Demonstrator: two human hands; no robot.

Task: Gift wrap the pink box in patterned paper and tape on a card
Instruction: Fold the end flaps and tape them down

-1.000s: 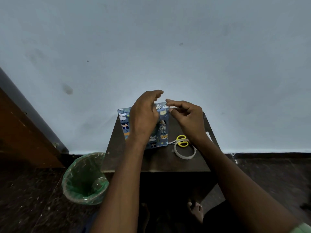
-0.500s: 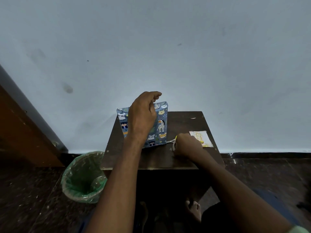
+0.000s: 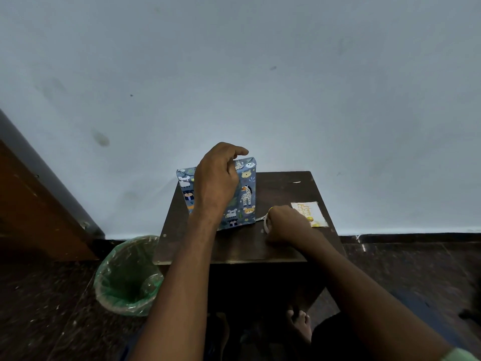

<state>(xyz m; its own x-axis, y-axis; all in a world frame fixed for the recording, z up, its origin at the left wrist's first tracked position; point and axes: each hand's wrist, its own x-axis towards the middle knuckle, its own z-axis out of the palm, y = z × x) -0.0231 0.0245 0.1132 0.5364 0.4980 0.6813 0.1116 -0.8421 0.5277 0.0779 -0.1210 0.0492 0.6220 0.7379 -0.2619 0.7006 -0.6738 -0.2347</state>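
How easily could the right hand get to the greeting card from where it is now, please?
Probably easily: the right hand sits on the tape roll, with the card flat on the table just beyond it, nothing between them. It would need to release the tape first.

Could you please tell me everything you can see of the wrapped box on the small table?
The wrapped box stands upright on its narrow edge at the back left of the dark wooden table, near the wall. It is fully covered in blue paper printed with cartoon animals, including a giraffe and bears, with a folded, creased top end. The left hand grips it from above and in front, hiding its middle. The right hand does not touch it.
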